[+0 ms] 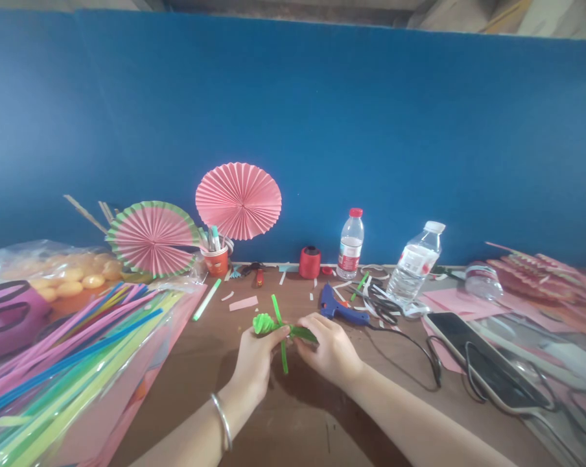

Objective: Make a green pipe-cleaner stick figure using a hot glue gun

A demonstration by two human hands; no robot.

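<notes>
Between my two hands, just above the brown table [210,415], is a bright green pipe cleaner piece [264,323] with a coiled, ruffled end at the left. A straight green pipe cleaner stem [284,358] crosses it, sticking out above and below my fingers. My left hand [257,360], with a silver bangle at the wrist, pinches the piece close to the coiled end. Fingers of my right hand [329,347] are closed round its darker green right end. The fingertips hide the spot where the parts meet.
Plastic-wrapped coloured pipe cleaners [79,363] lie at left. Behind stand pink paper fans [238,201], a pen cup [216,261], a red tape roll [310,263] and water bottles [351,250]. A blue glue gun [341,308] with its cord and a phone [490,360] lie at right.
</notes>
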